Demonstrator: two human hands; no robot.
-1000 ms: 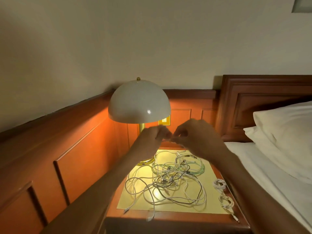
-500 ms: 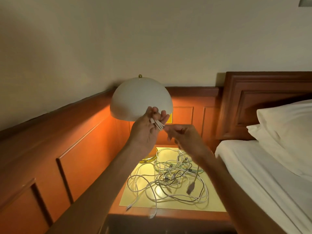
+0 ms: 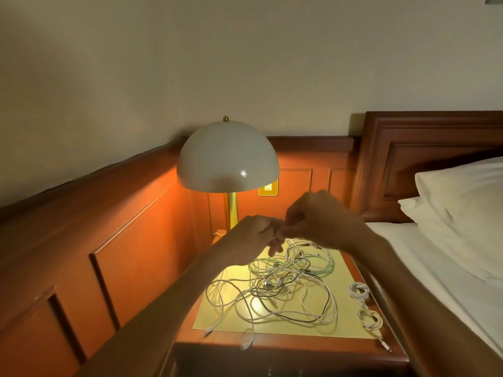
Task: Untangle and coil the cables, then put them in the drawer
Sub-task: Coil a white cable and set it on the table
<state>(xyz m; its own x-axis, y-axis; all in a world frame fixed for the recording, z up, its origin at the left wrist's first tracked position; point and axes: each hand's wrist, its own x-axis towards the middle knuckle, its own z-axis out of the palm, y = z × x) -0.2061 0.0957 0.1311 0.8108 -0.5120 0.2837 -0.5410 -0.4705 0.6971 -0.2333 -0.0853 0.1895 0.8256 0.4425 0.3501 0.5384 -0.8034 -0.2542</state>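
Head view: the left hand and right hand meet above the far edge of the nightstand. Both hands' fingers are curled, tips pinched together on a white cable that rises from the pile. Motion blur hides the exact grip.

Below them the tangle of cables, white, dark and one pale green cable, sprawls loose across a yellow mat, with two plugs trailing over its near edge. Two coiled white cables lie at the mat's right side, one nearer than the other. Any marking on the plugs is too small to read.

A domed lamp stands at the far left, with a brass switch plate behind it. A pillow lies on the bed to the right.
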